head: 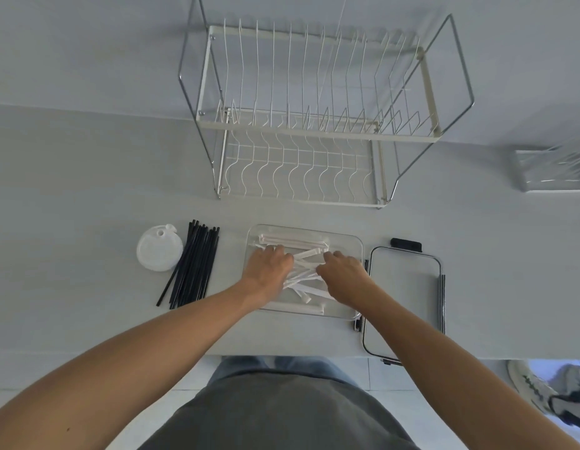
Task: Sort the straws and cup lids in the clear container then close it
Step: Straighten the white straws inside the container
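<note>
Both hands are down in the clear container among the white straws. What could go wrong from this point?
1. The white straws lie crisscrossed in the clear container; left like that, they may crowd out the black straws and cup lids.
2. The container lid overhangs the table edge near the right hand; that forearm could knock it off.
3. The left hand could flick a straw out.

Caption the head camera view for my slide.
Both hands arrange white straws inside the clear container.
</note>
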